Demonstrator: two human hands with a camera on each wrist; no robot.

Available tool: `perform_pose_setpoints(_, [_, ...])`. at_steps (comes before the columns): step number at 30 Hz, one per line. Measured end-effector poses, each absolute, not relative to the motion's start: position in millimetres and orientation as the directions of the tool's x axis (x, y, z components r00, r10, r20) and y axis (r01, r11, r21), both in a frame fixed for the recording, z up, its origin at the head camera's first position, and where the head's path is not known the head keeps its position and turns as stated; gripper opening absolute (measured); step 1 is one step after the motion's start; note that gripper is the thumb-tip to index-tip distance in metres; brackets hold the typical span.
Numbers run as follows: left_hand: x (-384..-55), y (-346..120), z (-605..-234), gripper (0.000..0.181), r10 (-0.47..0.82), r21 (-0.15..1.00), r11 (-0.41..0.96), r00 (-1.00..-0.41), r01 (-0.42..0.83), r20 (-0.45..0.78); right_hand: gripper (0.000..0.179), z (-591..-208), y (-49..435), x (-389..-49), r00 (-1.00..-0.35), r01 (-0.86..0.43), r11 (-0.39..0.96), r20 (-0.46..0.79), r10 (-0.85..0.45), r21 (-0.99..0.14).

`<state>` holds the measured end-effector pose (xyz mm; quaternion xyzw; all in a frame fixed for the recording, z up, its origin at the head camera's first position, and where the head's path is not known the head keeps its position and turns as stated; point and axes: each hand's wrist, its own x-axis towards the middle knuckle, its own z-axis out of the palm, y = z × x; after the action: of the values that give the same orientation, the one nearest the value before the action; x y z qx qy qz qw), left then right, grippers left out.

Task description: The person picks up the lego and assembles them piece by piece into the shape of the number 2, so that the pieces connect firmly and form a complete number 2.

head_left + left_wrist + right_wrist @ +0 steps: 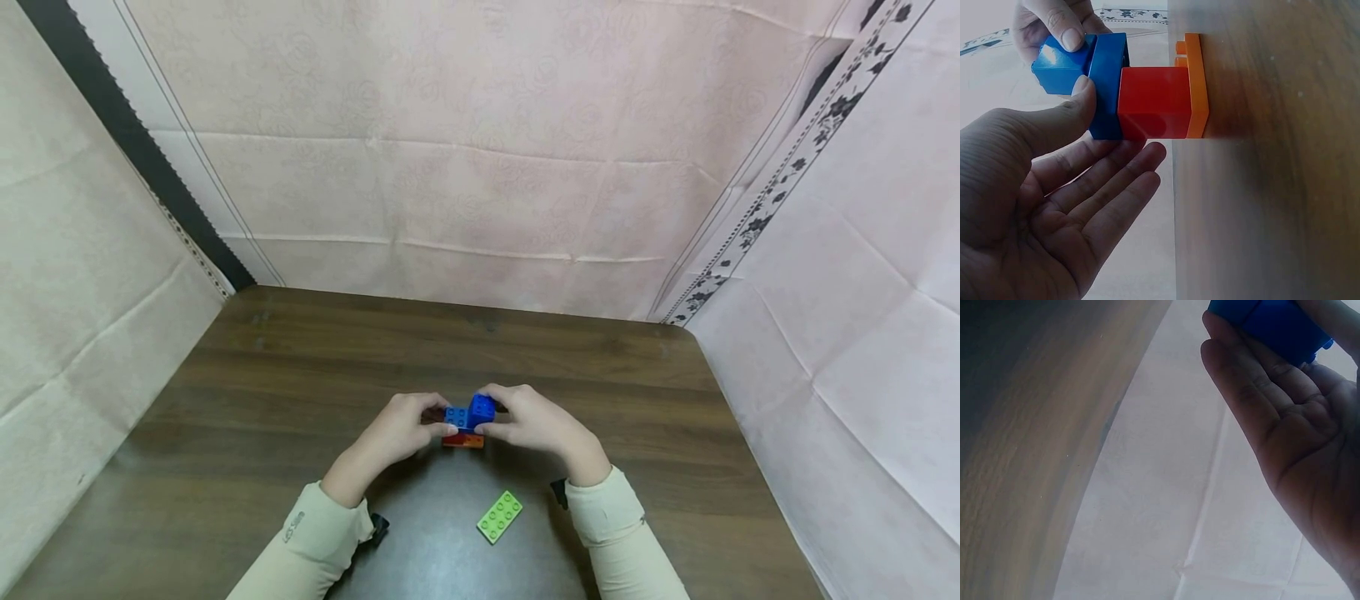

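With left grip (407, 423) we pinch flat blue brick (1108, 94); with right grip (528, 419), taller blue block (482, 409) at its right end. Red block (1154, 103) on orange plate (1197, 94) sits below, on table (300, 358). Best we keep block square, press straight down; cannot tell if seated.

Head view, forward and down over table (337, 350), close wrist views sharing blue block (1055, 70)

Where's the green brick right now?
In the head view, the green brick lies on the table between the left sleeve and the nearer right sleeve, below the orange brick in the picture.
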<state>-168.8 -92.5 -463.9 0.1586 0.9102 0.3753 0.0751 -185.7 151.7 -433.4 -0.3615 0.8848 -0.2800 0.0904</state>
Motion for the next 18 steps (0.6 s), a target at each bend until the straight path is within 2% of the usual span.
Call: perform_pose_setpoints(18, [-168.8, -92.3, -465.1, 0.025, 0.347, 0.706, 0.669, -0.938, 0.233, -0.019, 0.035, -433.5, 145.8, -186.0, -0.731, -0.563, 0.603, -0.002, -0.683, -0.565])
